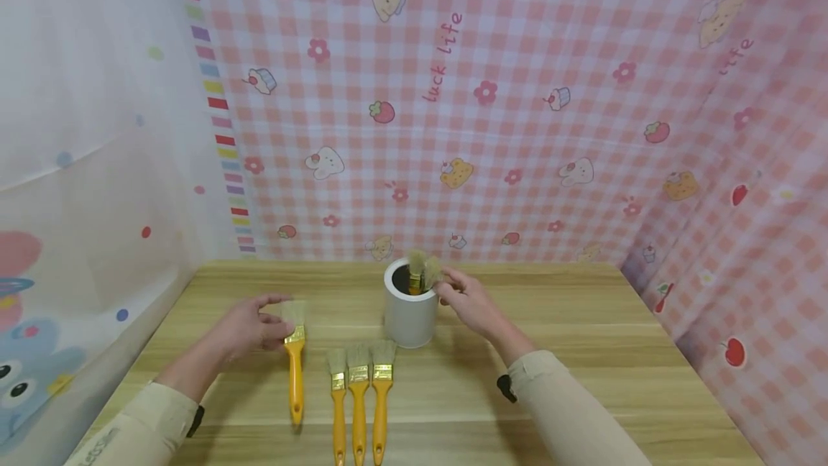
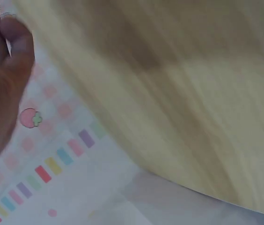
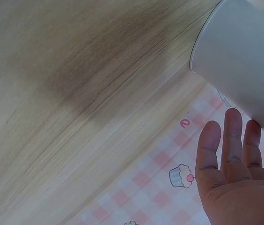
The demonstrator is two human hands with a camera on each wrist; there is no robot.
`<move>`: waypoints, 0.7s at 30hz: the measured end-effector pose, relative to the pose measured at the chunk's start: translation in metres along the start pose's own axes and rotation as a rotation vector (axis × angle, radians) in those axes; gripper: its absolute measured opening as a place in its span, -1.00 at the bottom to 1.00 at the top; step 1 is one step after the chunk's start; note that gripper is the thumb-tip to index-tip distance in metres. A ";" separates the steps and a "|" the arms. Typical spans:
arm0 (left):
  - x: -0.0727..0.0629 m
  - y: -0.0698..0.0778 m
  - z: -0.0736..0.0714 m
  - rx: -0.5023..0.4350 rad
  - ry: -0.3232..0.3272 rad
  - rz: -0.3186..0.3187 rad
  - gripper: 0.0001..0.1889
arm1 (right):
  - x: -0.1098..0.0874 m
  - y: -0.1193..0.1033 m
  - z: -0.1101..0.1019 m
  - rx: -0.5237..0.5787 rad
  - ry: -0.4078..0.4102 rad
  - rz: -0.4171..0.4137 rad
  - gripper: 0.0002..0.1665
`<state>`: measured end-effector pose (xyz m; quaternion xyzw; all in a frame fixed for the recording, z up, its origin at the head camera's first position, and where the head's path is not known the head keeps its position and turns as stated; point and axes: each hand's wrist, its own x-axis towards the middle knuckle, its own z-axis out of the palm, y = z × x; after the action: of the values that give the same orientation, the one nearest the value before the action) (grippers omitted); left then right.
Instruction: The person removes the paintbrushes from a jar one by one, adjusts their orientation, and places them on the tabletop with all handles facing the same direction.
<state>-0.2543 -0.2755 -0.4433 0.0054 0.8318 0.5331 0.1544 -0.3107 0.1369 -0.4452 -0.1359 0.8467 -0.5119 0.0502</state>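
Observation:
My left hand pinches a flat paintbrush near its bristles, the yellow handle pointing toward me. In the left wrist view only part of this left hand shows, and the brush is out of sight. At the rim of a white cylindrical container, my right hand pinches the bristles of a paintbrush standing inside. Another paintbrush stands bristles up beside it. The right wrist view shows several fingers of the right hand stretched beside the container; the pinch is hidden there.
Three yellow-handled paintbrushes lie side by side on the wooden table, bristles pointing away from me. A pink checked curtain hangs behind the table, and a white curtain hangs at the left.

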 end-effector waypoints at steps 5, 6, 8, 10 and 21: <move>-0.006 -0.007 0.012 0.003 -0.135 -0.008 -0.20 | 0.000 0.002 -0.001 -0.009 -0.006 0.013 -0.33; -0.006 -0.007 0.015 -0.003 -0.153 -0.015 -0.20 | 0.001 0.002 -0.002 -0.010 -0.005 0.013 -0.32; -0.009 -0.007 0.020 -0.013 -0.183 -0.020 -0.20 | 0.001 0.002 -0.001 -0.009 -0.003 0.010 -0.32; -0.009 -0.008 0.024 -0.026 -0.200 -0.019 -0.21 | 0.002 0.002 -0.001 -0.007 -0.004 0.007 -0.32; -0.007 -0.016 0.034 -0.005 -0.220 -0.004 -0.25 | 0.001 0.001 -0.001 0.008 -0.008 0.013 -0.36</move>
<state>-0.2360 -0.2535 -0.4682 0.0619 0.8084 0.5312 0.2458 -0.3121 0.1382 -0.4451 -0.1321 0.8453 -0.5145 0.0574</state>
